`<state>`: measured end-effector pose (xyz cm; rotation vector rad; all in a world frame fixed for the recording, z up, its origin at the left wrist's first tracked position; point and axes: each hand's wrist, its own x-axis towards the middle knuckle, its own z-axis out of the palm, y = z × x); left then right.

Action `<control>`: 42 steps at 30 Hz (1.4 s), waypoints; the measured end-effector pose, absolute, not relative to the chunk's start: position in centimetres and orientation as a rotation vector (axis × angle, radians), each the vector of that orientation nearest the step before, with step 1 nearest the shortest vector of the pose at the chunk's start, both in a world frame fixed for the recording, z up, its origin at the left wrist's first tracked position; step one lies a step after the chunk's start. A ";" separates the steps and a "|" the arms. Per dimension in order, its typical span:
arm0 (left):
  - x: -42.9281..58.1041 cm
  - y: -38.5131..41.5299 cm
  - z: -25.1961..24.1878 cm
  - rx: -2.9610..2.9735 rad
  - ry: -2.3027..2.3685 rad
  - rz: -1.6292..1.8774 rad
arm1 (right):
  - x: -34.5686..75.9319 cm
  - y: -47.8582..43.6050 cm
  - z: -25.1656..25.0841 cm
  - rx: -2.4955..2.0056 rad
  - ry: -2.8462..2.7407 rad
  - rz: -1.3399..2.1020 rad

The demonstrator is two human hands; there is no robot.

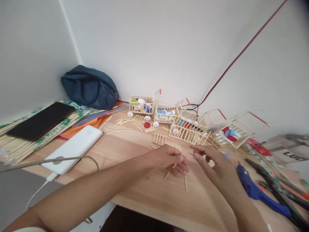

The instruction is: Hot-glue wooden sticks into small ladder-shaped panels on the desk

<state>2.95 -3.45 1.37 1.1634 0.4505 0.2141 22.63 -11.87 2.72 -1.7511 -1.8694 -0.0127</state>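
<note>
My left hand (pixel 172 158) is over the middle of the table, thumb and fingers closed on a thin wooden stick (pixel 167 175) that slants out below them. Another wooden stick (pixel 185 183) shows under its fingers, pointing toward the table's front edge. To its right is my right hand (pixel 214 162), fingers bent and apart from the thumb, with nothing clearly held. Just beyond both hands lies a small ladder-like frame of sticks (pixel 159 139). A stick-built cart (pixel 189 133) stands past the right hand.
More stick carts (pixel 142 104) with bottle caps line the wall. Loose cut sticks (pixel 120 129) and a red cap (pixel 147 125) lie nearby. At left are a white power bank (pixel 74 148), a phone (pixel 42 119) and a blue pouch (pixel 90 87); a blue-handled tool (pixel 258 190) is at right.
</note>
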 end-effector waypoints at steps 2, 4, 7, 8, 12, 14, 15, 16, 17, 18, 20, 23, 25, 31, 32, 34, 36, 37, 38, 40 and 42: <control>2.8 -3.4 1.8 1.271 0.526 0.299 | 20.9 -12.0 3.1 -1.660 -1.941 0.021; 2.5 -3.3 2.1 1.351 0.585 0.358 | 19.9 -12.0 3.0 -1.596 -1.987 0.026; 2.2 -3.1 2.0 1.323 0.546 0.387 | 19.5 -12.0 2.6 -1.583 -1.996 0.059; 2.2 -3.0 1.9 1.307 0.511 0.387 | 19.5 -12.0 2.5 -1.588 -1.989 0.085; 2.6 -2.5 1.3 1.318 0.488 0.361 | 19.6 -12.2 2.4 -1.597 -1.963 0.167; 2.8 -2.3 1.2 1.375 0.568 0.409 | 19.9 -12.6 2.5 -1.616 -1.940 0.147; 2.9 -2.2 1.2 1.428 0.614 0.450 | 20.1 -12.9 2.5 -1.641 -1.918 0.131; 2.8 -2.2 1.3 1.505 0.656 0.489 | 20.4 -13.3 2.4 -1.671 -1.893 0.115; 2.8 -2.1 1.3 1.613 0.677 0.513 | 20.6 -13.8 2.3 -1.701 -1.870 0.108; 2.6 -2.1 1.3 1.747 0.671 0.513 | 20.7 -14.2 2.1 -1.724 -1.856 0.112; 2.2 -2.2 1.3 2.053 0.577 0.475 | 20.9 -15.2 1.6 -1.733 -1.862 0.151; 1.5 -2.3 1.2 2.361 0.320 0.393 | 20.7 -16.4 0.5 -1.698 -1.877 0.228; 1.2 -2.3 1.3 2.433 0.189 0.334 | 20.6 -16.9 -0.1 -1.694 -1.861 0.262; 1.3 -2.3 1.4 2.445 0.167 0.268 | 20.3 -16.7 -1.4 -1.737 -1.897 0.239; 1.4 -2.4 1.2 2.445 0.183 0.260 | 20.3 -16.7 -1.5 -1.740 -1.907 0.228; 1.6 -2.6 1.0 2.438 0.221 0.250 | 20.2 -16.7 -1.7 -1.740 -1.922 0.226; 1.8 -2.9 0.8 2.424 0.257 0.256 | 20.2 -16.7 -1.7 -1.734 -1.935 0.234; 1.9 -3.0 0.8 2.416 0.267 0.259 | 20.2 -16.7 -1.6 -1.728 -1.942 0.243; 1.9 -3.2 0.8 2.410 0.274 0.259 | 20.3 -16.6 -1.4 -1.716 -1.946 0.255; 1.9 -3.4 1.0 2.406 0.283 0.254 | 20.6 -16.0 -0.8 -1.692 -1.923 0.280; 1.9 -3.5 1.1 2.412 0.280 0.250 | 21.0 -14.8 -0.1 -1.720 -1.863 0.273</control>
